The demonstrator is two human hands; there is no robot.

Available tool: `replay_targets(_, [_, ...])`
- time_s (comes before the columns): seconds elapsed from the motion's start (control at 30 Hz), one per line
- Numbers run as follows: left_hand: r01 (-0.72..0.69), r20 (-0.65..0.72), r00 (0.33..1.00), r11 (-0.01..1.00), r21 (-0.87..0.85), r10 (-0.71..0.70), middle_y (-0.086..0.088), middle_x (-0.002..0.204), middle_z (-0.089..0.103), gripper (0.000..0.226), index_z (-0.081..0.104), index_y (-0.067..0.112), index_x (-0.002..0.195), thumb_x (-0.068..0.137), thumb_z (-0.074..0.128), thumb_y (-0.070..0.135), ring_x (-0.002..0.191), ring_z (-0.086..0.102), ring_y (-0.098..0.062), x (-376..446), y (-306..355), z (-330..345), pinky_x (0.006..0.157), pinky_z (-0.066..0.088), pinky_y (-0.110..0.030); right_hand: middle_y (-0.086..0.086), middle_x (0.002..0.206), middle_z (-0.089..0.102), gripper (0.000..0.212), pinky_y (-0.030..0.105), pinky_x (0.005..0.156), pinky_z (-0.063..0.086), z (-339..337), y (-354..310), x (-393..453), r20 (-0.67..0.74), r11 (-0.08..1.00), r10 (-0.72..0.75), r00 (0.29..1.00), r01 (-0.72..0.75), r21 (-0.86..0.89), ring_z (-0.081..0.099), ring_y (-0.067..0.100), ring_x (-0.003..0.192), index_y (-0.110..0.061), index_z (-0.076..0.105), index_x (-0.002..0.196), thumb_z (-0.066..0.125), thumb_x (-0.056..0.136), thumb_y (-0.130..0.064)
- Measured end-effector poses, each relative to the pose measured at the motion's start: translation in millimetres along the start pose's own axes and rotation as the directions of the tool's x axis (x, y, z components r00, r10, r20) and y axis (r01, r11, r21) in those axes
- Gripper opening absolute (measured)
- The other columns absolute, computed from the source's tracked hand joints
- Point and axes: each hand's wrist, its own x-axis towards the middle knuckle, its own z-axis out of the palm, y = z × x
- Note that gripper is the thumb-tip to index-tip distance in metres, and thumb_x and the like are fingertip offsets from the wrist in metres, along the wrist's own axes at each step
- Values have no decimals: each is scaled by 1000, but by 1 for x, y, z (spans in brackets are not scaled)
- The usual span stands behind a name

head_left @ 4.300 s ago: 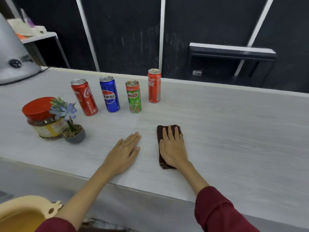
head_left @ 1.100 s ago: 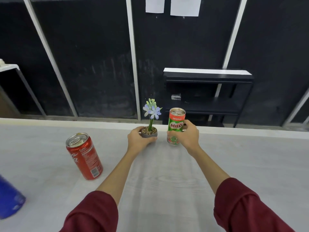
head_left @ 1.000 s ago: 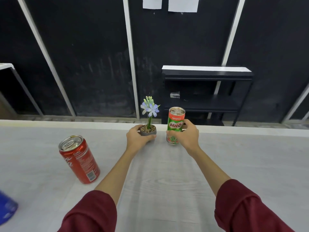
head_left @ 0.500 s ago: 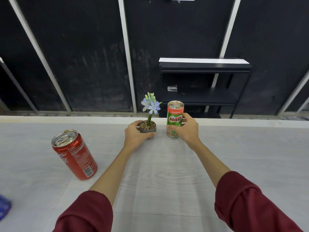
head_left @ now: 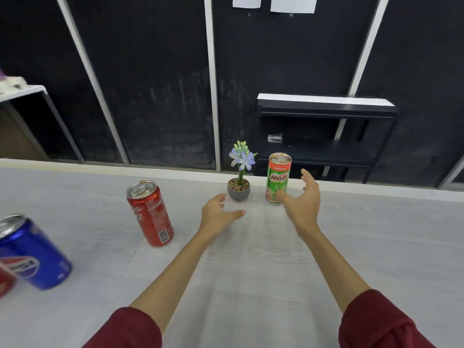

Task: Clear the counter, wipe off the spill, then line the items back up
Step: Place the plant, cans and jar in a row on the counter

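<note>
Both hands just off their items. Half a second ago the left hand [head_left: 218, 214] gripped the plant pot [head_left: 238, 189] and the right hand [head_left: 302, 200] was wrapped round the Milo can [head_left: 278, 178]; now both are let go, fingers spread and loosely curved, holding nothing. Left hand sits just short of the pot, apart from it. Right hand is just beside the can, thumb in front of its lower part; contact there cannot be told.

Pot and Milo can stand upright, side by side, close to the far edge of the counter [head_left: 376, 247], near its middle. Reads as the first two items of the row set down and released.

Still out of line: Coke can [head_left: 150, 213], upright, left of centre and well nearer the person than the row; Pepsi can [head_left: 32, 254] toward the near left edge; a sliver of another red can [head_left: 5, 282] at the left edge of view. No cloth in view, no spill visible on the surface.

Judgement: wiping looks done, lining-up under way. The Coke can is the nearest item to fetch next, likely with the left hand.
</note>
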Motion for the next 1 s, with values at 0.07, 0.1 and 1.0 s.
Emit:
replay_targets(0.07, [-48, 2, 999, 999, -16, 48, -5, 132, 55, 61, 53, 11, 127, 73, 76, 25, 116, 54, -15, -34, 1, -16, 89, 43, -21, 5, 132, 45, 65, 24, 87, 39, 3, -14, -27, -51, 995, -86, 995, 88, 46, 41, 21, 123, -16, 43, 132, 72, 74, -9])
replay_targets(0.1, [-91, -15, 996, 996, -18, 91, -3, 128, 58, 53, 57, 14, 123, 74, 75, 25, 112, 56, -13, -51, 1, -26, 86, 43, -18, 5, 126, 47, 59, 22, 85, 40, 8, -21, -41, -34, 990, -125, 992, 127, 68, 44, 21, 119, -15, 47, 127, 71, 74, -8])
replay_targets(1.0, [12, -713, 686, 982, -188, -145, -9, 128, 57, 62, 47, 9, 128, 73, 75, 16, 117, 53, -25, -104, -114, -239, 90, 44, -36, 7, 138, 46, 73, 47, 102, 40, 165, -87, -150, 565, 996, -25, 824, -27, 84, 47, 26, 124, -18, 32, 137, 73, 77, -20])
